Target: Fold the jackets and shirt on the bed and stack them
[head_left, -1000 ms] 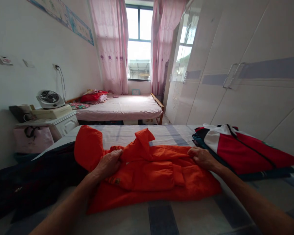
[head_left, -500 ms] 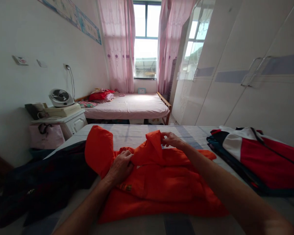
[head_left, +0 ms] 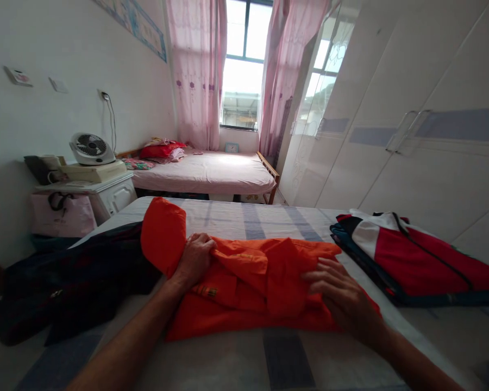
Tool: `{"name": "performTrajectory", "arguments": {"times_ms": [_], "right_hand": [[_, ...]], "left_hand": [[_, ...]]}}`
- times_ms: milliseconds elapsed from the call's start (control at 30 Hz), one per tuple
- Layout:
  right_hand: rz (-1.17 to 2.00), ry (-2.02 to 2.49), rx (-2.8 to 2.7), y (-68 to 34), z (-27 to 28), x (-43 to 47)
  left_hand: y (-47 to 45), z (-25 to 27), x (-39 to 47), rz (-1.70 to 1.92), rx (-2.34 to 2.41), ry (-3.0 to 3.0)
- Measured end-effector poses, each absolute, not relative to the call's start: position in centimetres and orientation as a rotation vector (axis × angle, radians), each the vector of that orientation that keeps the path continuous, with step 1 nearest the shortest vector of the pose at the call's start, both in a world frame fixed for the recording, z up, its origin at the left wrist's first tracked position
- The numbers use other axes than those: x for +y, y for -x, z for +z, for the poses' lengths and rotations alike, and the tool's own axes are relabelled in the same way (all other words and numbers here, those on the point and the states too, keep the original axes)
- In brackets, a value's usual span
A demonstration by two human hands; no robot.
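An orange jacket (head_left: 244, 298) lies partly folded on the bed in front of me, its hood (head_left: 163, 233) sticking out at the far left. A sleeve is laid back across the body of the jacket. My left hand (head_left: 195, 258) rests at the base of the hood with its fingers curled on the cloth there; the fingertips are partly hidden. At the jacket's right side, my right hand (head_left: 342, 293) is over the cloth with its fingers apart, slightly blurred.
Dark clothes (head_left: 73, 277) lie in a heap on the left. A stack of folded clothes with a red and white top (head_left: 411, 244) sits at the right. Beyond are a second bed (head_left: 212, 174), a small fan (head_left: 92, 147) on a cabinet, and white wardrobes (head_left: 391, 184).
My right hand has let go of the raised orange sleeve and come nearer and to the right. The sleeve now lies flat across the jacket. The view has shifted slightly.
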State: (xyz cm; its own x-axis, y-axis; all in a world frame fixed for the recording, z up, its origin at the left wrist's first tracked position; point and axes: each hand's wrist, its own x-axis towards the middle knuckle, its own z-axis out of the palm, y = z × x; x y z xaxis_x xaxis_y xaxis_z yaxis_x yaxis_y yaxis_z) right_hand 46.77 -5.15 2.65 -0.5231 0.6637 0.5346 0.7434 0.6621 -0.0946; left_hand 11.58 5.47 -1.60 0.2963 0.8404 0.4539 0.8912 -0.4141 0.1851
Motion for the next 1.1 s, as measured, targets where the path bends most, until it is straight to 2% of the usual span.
{"name": "performTrajectory", "arguments": {"times_ms": [100,233,400,567,700,800,867,1000,1100], "right_hand": [[-0.234,1.411,-2.152,-50.3,0.1,-5.9],[-0.391,1.779,-1.993,-54.2,-0.4,-2.2],[-0.569,1.924,-2.205,-55.3,0.2,3.3],[-0.710,1.918,-2.085,-55.3,-0.1,5.3],[-0.394,1.936,-2.241,-55.8,-0.1,4.8],[-0.364,1.909,-2.107,-54.6,1.3,3.1],[-0.230,1.808,-2.059,-52.8,2.2,1.2],[0.310,1.700,-2.136,-49.0,1.9,-2.4],[0.439,1.693,-2.115,-47.4,0.8,-3.7]], "left_hand": [[-11.6,-1.5,5.6,-0.710,-1.620,2.435],[-11.8,-1.2,5.7,-0.639,-1.639,2.386],[-12.2,-0.4,5.6,-0.357,-1.687,2.320],[-12.3,-0.3,5.6,-0.302,-1.793,2.187],[-12.1,-0.9,5.9,-0.168,-1.872,2.214],[-12.0,-1.1,5.9,-0.134,-1.896,2.232],[-12.0,-0.7,5.6,-0.142,-1.891,2.225],[-12.5,0.9,4.4,-0.393,-1.818,2.366],[-13.5,2.0,3.1,-0.570,-1.585,2.811]]}}
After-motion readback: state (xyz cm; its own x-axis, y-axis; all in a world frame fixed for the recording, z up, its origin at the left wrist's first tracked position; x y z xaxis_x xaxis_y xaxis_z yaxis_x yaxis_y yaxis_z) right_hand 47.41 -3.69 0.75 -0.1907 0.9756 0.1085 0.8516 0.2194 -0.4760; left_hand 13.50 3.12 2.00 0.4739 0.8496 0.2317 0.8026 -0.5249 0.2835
